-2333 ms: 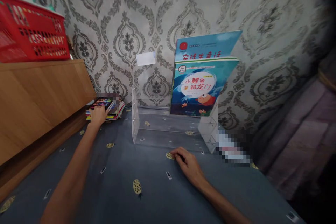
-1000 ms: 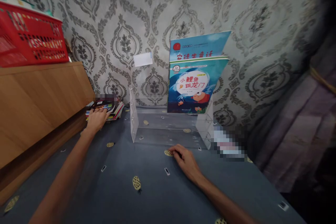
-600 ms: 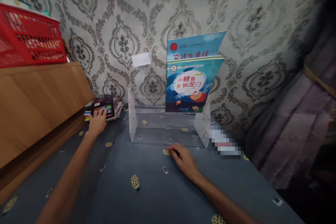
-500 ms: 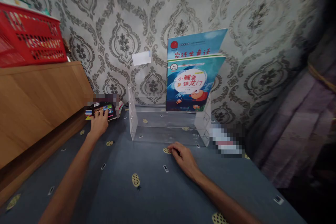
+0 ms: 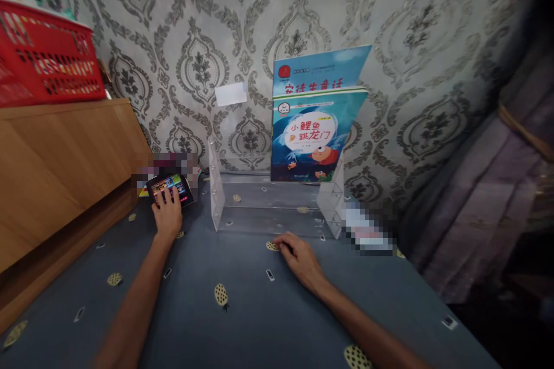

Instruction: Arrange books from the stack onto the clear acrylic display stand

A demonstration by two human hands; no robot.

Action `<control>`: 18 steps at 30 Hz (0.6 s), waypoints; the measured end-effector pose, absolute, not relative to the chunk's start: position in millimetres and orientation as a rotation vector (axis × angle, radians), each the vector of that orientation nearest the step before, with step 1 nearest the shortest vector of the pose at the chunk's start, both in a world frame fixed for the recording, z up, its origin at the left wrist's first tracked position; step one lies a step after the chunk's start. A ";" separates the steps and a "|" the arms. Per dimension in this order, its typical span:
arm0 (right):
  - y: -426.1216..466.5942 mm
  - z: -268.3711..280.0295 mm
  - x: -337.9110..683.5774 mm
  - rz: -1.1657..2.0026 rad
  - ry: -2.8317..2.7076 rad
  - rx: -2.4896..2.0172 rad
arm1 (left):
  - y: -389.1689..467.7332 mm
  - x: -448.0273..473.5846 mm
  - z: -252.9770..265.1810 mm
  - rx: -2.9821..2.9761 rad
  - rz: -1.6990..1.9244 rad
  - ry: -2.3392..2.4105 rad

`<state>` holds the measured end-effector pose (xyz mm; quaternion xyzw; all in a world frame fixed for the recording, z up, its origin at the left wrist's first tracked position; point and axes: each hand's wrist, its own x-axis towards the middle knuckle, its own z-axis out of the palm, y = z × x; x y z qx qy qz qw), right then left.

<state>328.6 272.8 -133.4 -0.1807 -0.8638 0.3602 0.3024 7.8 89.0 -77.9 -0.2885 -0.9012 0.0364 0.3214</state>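
My left hand [image 5: 168,213] is at the stack on the left, its fingers spread over the cover of a black book [image 5: 184,187] with colourful pictures. The thumb is at the book's near edge, and the book is tilted off the pile. My right hand [image 5: 298,256] rests on the cloth in front of the rack, fingers curled in and nothing visible in them. A clear acrylic rack [image 5: 217,196] stands in the middle. On its right side lean a blue carp picture book [image 5: 298,155] and, behind and above it, another blue book [image 5: 320,66].
At the left, a red basket [image 5: 47,63] sits on a wooden cabinet [image 5: 69,155]. A pixelated item [image 5: 367,230] lies right of the rack. Behind is a patterned wall with a white paper [image 5: 231,94] on it; a curtain [image 5: 480,184] hangs at the right.
My left hand has drawn the black book slightly toward me and to the right, turning it on the pile. My right hand stays in place. The view has shifted slightly.
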 end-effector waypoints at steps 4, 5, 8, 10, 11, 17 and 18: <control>272.7 -133.7 328.9 0.949 -2.291 -0.488 | 86.9 9.3 -87.1 -0.741 0.088 -2.363; 272.7 -133.9 328.8 0.947 -2.291 -0.485 | 85.8 10.0 -88.7 -0.741 0.090 -2.364; 273.0 -134.9 328.1 0.941 -2.292 -0.477 | 81.1 13.5 -92.3 -0.756 0.105 -2.377; 273.2 -135.7 327.5 0.942 -2.292 -0.477 | 77.3 16.8 -93.8 -0.765 0.117 -2.387; 273.3 -136.0 327.3 0.945 -2.291 -0.479 | 75.4 18.6 -94.4 -0.766 0.124 -2.393; 273.1 -136.2 327.9 0.953 -2.276 -0.464 | 66.0 28.6 -97.0 -0.784 0.188 -2.447; 272.9 -136.2 328.2 0.955 -2.272 -0.462 | 64.7 30.2 -97.2 -0.788 0.194 -2.451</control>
